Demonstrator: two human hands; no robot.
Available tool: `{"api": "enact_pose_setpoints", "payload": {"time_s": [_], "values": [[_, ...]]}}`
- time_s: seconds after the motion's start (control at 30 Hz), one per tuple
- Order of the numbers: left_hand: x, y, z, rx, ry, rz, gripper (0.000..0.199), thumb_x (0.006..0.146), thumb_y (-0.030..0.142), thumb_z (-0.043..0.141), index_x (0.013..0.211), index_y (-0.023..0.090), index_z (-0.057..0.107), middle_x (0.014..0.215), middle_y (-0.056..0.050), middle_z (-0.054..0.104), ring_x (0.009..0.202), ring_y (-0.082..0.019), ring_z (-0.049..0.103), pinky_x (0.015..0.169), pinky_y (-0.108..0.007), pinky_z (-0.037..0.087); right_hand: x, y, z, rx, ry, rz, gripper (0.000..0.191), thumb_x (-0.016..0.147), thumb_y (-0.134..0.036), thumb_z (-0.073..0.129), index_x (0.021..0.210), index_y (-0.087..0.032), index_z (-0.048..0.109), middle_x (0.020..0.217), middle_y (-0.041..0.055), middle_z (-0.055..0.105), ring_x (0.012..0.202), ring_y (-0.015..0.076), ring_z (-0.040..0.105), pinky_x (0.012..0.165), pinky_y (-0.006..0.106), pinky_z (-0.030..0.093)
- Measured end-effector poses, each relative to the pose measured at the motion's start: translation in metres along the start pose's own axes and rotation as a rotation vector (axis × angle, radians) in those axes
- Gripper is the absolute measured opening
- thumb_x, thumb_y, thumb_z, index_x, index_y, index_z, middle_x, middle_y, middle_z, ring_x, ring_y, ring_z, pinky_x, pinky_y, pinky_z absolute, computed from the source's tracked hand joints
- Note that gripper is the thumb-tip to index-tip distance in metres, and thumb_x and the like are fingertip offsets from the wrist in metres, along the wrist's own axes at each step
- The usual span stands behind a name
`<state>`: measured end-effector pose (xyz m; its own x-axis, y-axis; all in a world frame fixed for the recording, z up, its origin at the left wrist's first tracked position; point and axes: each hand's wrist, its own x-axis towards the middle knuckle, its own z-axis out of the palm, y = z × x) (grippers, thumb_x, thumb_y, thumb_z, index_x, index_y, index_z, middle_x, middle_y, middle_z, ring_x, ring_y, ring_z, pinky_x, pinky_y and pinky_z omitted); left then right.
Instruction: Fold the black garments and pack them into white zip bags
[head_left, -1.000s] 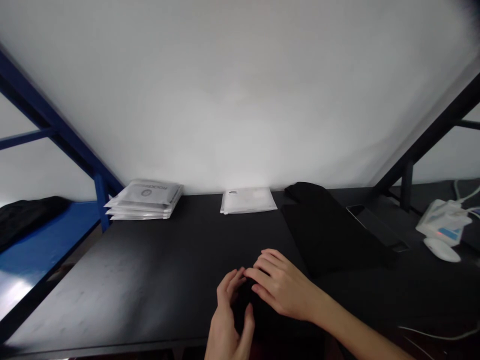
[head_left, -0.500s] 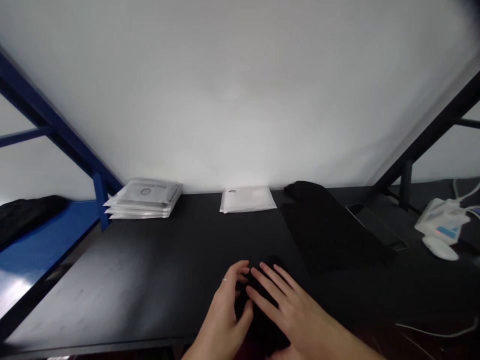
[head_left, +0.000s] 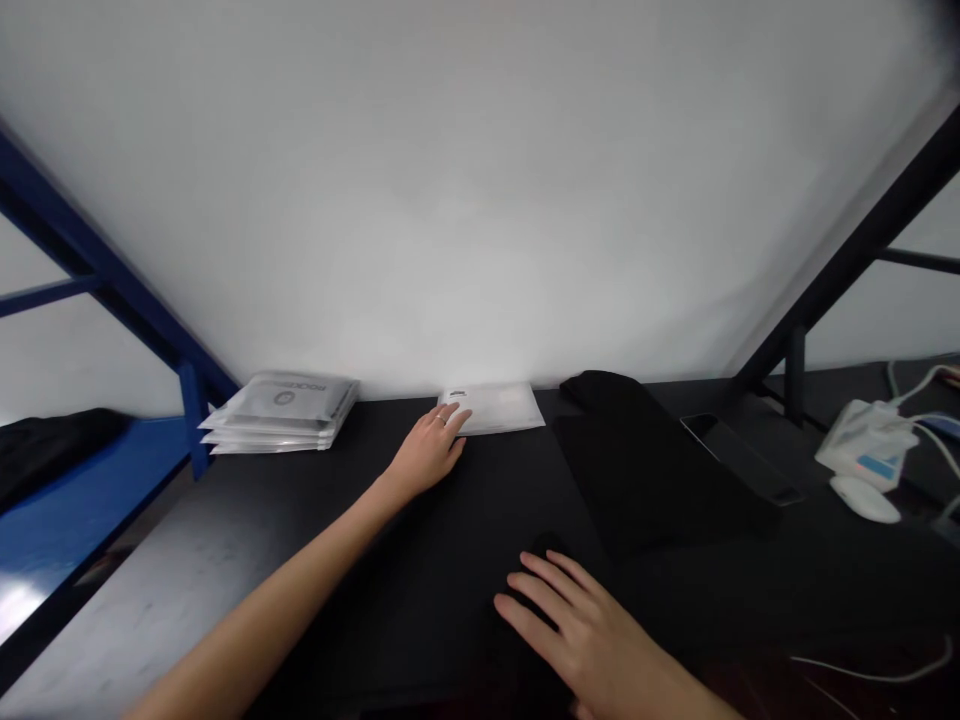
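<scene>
My left hand (head_left: 431,450) reaches to the back middle of the black table (head_left: 322,510), its fingers apart over the left edge of a flat white plastic bag (head_left: 502,408). Whether the fingertips touch the bag is hard to tell. Near the front edge my right hand (head_left: 581,630) lies palm down with spread fingers on dark cloth, whose outline barely shows against the table. To its right and farther back is a folded black garment (head_left: 652,480). A stack of white bags with printed lettering (head_left: 281,405) rests at the back left.
A dark phone (head_left: 739,458) lies beside the black garment. Farther right are a white mouse (head_left: 865,498), a white device with cables (head_left: 866,445) and a dark metal brace (head_left: 847,245). At the left, black cloth (head_left: 60,450) rests on a blue surface (head_left: 97,500).
My left hand has left the dark cloth beside my right hand and moved forward and left to the white bag. My right hand has stayed almost in place.
</scene>
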<state>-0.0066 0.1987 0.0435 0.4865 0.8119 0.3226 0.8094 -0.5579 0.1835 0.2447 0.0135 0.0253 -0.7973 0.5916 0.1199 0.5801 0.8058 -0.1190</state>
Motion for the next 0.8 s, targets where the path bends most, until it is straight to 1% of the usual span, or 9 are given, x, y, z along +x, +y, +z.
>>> {"api": "enact_pose_setpoints", "payload": {"time_s": [0.1, 0.17, 0.3, 0.4, 0.5, 0.6, 0.63, 0.7, 0.8], "values": [[0.016, -0.005, 0.001, 0.095, -0.098, 0.032, 0.022, 0.098, 0.013, 0.057, 0.116, 0.018, 0.07, 0.121, -0.015, 0.073, 0.12, -0.031, 0.067, 0.104, -0.049, 0.053, -0.004, -0.002, -0.001, -0.106, 0.08, -0.029, 0.086, 0.082, -0.032, 0.08, 0.157, -0.013, 0.041, 0.158, 0.0208, 0.05, 0.148, 0.0398, 0.043, 0.12, 0.056, 0.04], [0.022, -0.006, 0.0, 0.154, -0.167, 0.049, 0.012, 0.102, 0.019, 0.06, 0.108, 0.017, 0.071, 0.108, -0.01, 0.075, 0.104, -0.026, 0.072, 0.096, -0.046, 0.057, -0.01, -0.003, -0.001, -0.177, 0.129, -0.041, 0.078, 0.088, -0.032, 0.073, 0.157, -0.014, 0.042, 0.158, 0.0201, 0.05, 0.146, 0.041, 0.047, 0.114, 0.057, 0.047], [0.027, -0.003, -0.004, 0.252, -0.248, 0.058, 0.019, 0.102, 0.033, 0.068, 0.11, 0.015, 0.069, 0.108, -0.005, 0.072, 0.094, -0.02, 0.071, 0.086, -0.041, 0.061, -0.02, -0.004, 0.001, -0.261, 0.228, -0.028, 0.065, 0.096, -0.025, 0.06, 0.158, -0.014, 0.043, 0.154, 0.0168, 0.056, 0.141, 0.0345, 0.054, 0.108, 0.046, 0.055], [0.023, 0.007, -0.014, 0.303, -0.254, 0.062, 0.013, 0.104, 0.022, 0.06, 0.101, 0.014, 0.069, 0.1, -0.007, 0.072, 0.092, -0.021, 0.072, 0.085, -0.04, 0.059, -0.023, -0.003, 0.005, -0.341, 0.301, -0.053, 0.056, 0.099, -0.015, 0.049, 0.155, -0.013, 0.048, 0.149, 0.0143, 0.061, 0.137, 0.0285, 0.06, 0.107, 0.038, 0.056], [0.004, 0.025, -0.027, 0.323, -0.26, 0.1, 0.024, 0.103, 0.01, 0.047, 0.093, 0.012, 0.069, 0.093, -0.014, 0.073, 0.092, -0.027, 0.073, 0.084, -0.04, 0.057, -0.021, -0.001, 0.008, -0.378, 0.35, -0.046, 0.052, 0.098, -0.008, 0.047, 0.149, -0.013, 0.056, 0.145, 0.0127, 0.064, 0.133, 0.0266, 0.063, 0.106, 0.036, 0.057], [-0.032, 0.048, -0.037, 0.317, -0.304, 0.156, 0.022, 0.098, 0.008, 0.049, 0.088, 0.014, 0.068, 0.087, -0.014, 0.072, 0.086, -0.03, 0.073, 0.082, -0.042, 0.057, -0.019, 0.003, 0.011, -0.359, 0.365, 0.005, 0.056, 0.094, 0.0, 0.043, 0.148, -0.009, 0.057, 0.145, 0.0124, 0.065, 0.132, 0.0252, 0.064, 0.105, 0.035, 0.058], [-0.045, 0.055, -0.038, 0.313, -0.325, 0.174, 0.02, 0.096, 0.008, 0.051, 0.086, 0.015, 0.067, 0.083, -0.012, 0.072, 0.082, -0.029, 0.073, 0.081, -0.041, 0.057, -0.02, 0.006, 0.011, -0.352, 0.37, 0.027, 0.06, 0.092, 0.003, 0.04, 0.15, -0.006, 0.053, 0.144, 0.0133, 0.065, 0.131, 0.0248, 0.064, 0.104, 0.034, 0.059], [-0.071, 0.068, -0.039, 0.292, -0.369, 0.195, 0.018, 0.092, 0.007, 0.054, 0.082, 0.018, 0.065, 0.078, -0.008, 0.071, 0.076, -0.027, 0.073, 0.077, -0.038, 0.057, -0.021, 0.012, 0.012, -0.347, 0.398, 0.074, 0.072, 0.087, 0.008, 0.036, 0.158, -0.001, 0.037, 0.142, 0.0162, 0.065, 0.129, 0.0244, 0.066, 0.101, 0.033, 0.061], [-0.095, 0.079, -0.034, 0.188, -0.451, 0.125, 0.016, 0.088, 0.006, 0.054, 0.085, 0.019, 0.064, 0.08, -0.007, 0.071, 0.073, -0.027, 0.073, 0.072, -0.036, 0.056, -0.026, 0.022, 0.012, -0.31, 0.451, 0.138, 0.095, 0.075, 0.015, 0.03, 0.165, -0.004, 0.008, 0.139, 0.0169, 0.067, 0.127, 0.0232, 0.067, 0.099, 0.032, 0.063]]}}
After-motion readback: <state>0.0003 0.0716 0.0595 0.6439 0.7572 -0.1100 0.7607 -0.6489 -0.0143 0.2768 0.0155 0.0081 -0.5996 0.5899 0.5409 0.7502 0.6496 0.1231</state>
